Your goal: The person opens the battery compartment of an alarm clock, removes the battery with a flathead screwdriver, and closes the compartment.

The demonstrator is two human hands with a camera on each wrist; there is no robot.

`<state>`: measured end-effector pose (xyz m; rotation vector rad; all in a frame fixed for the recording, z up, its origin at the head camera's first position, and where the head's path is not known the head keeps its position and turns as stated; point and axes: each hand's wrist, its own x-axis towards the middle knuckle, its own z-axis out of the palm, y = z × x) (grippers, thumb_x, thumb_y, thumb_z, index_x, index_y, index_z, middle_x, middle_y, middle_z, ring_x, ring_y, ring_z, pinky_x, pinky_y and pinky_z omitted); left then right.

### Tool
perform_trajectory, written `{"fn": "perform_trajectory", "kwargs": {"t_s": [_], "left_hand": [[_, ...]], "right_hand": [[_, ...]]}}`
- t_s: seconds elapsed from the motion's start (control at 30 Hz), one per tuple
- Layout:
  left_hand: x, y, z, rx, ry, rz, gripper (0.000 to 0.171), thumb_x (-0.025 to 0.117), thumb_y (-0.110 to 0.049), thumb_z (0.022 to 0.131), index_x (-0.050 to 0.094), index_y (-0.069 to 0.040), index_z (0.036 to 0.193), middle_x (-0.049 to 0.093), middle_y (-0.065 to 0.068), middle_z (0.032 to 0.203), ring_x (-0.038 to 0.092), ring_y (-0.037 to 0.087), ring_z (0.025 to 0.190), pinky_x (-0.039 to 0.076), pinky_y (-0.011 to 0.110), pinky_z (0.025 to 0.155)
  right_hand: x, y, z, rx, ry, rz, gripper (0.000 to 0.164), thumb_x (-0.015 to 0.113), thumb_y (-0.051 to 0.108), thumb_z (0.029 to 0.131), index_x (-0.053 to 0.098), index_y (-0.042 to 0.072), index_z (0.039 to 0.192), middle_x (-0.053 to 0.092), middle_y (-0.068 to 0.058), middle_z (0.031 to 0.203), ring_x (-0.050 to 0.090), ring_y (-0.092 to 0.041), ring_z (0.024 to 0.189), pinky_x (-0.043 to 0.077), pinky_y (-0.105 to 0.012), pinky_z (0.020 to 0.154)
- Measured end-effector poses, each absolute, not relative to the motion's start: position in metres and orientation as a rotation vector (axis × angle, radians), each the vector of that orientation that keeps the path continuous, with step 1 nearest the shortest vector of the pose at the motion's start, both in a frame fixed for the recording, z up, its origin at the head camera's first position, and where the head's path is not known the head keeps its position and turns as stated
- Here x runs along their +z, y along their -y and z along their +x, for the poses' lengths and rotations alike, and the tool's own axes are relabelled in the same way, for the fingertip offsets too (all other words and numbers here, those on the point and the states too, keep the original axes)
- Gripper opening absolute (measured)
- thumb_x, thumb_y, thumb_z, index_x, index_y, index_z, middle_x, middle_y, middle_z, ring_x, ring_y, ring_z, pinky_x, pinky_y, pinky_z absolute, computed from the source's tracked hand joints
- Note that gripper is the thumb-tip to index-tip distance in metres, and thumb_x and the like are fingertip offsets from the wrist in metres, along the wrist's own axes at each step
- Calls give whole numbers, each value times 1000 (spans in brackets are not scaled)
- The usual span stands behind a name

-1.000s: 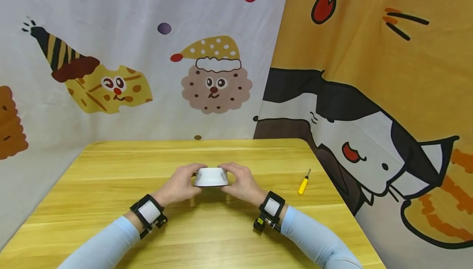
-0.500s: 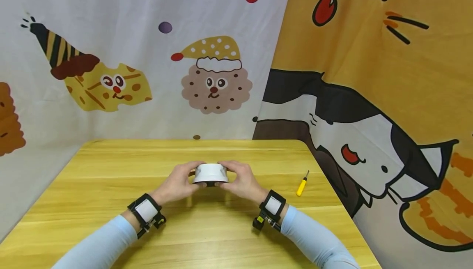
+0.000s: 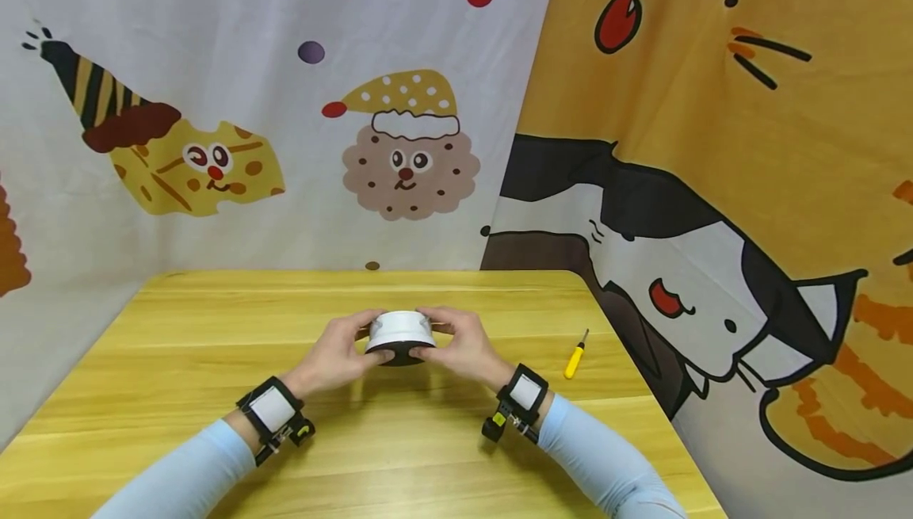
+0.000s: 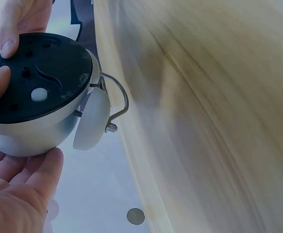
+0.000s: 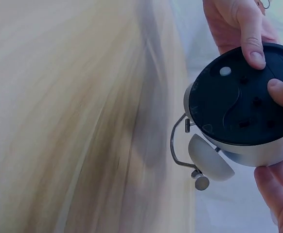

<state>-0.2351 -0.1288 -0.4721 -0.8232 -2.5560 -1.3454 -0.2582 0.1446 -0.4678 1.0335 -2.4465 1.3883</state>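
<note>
A white twin-bell alarm clock (image 3: 401, 327) is held between both hands over the middle of the table. My left hand (image 3: 342, 351) grips its left side and my right hand (image 3: 467, 347) its right side. Both thumbs press on the black back cover (image 4: 39, 73), while the fingers wrap underneath the silvery-white casing (image 5: 258, 153). A pale knob (image 5: 225, 71) and small dark fittings show on that cover. On the rim stand a white bell (image 4: 93, 119) and a bent metal handle (image 5: 172, 145). The clock's face is turned away and hidden.
A yellow-handled screwdriver (image 3: 574, 359) lies on the right part of the wooden table (image 3: 235, 321). Cartoon-printed cloth (image 3: 242, 12) hangs behind the table and along its right side. Both wrists wear black straps with small cameras (image 3: 493, 429).
Both hands have tilted the alarm clock, so its black back now shows toward the head camera. The thumbs have come onto that back. The screwdriver has stayed in place.
</note>
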Motion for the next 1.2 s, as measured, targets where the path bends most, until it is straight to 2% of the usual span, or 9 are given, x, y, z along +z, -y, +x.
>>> {"fn": "perform_trajectory", "kwargs": {"t_s": [0.23, 0.53, 0.73, 0.93, 1.1, 1.2], "left_hand": [[-472, 128, -236, -1388, 2533, -824, 65, 90, -11, 95, 62, 1, 153, 76, 20, 142, 76, 39, 129, 62, 57, 111], [-471, 125, -236, -1481, 2536, -796, 64, 88, -14, 99, 61, 1, 155, 73, 23, 146, 76, 39, 129, 64, 51, 109], [-471, 123, -236, -1510, 2531, -756, 63, 87, -14, 100, 61, 3, 154, 76, 23, 142, 76, 41, 130, 66, 48, 106], [-471, 122, -236, -1567, 2507, -727, 56, 86, -16, 101, 65, 1, 150, 79, 20, 137, 78, 36, 126, 68, 38, 99], [-470, 121, -235, -1651, 2491, -699, 47, 84, -17, 103, 68, -2, 145, 80, 19, 132, 79, 35, 123, 69, 32, 93], [-470, 121, -235, -1678, 2498, -682, 44, 82, -18, 104, 68, -4, 143, 79, 19, 133, 79, 34, 124, 69, 31, 91]], "right_hand": [[-466, -147, -261, 1416, 2470, 994, 63, 97, 11, 89, 72, 4, 146, 79, -18, 138, 79, -37, 124, 66, -33, 103], [-466, -150, -264, 1530, 2496, 924, 61, 97, 17, 90, 73, 7, 146, 81, -17, 137, 80, -37, 122, 67, -49, 103], [-464, -149, -265, 1604, 2497, 887, 56, 96, 15, 90, 74, 8, 141, 82, -17, 132, 81, -36, 120, 68, -43, 101], [-462, -147, -265, 1697, 2483, 820, 50, 97, 14, 89, 72, 10, 131, 84, -17, 126, 83, -33, 116, 69, -44, 96], [-460, -146, -266, 1700, 2477, 796, 44, 97, 15, 90, 73, 11, 127, 85, -14, 126, 83, -30, 116, 69, -33, 93], [-459, -146, -267, 1690, 2479, 778, 43, 97, 17, 90, 75, 12, 127, 85, -13, 126, 83, -27, 115, 68, -31, 94]]}}
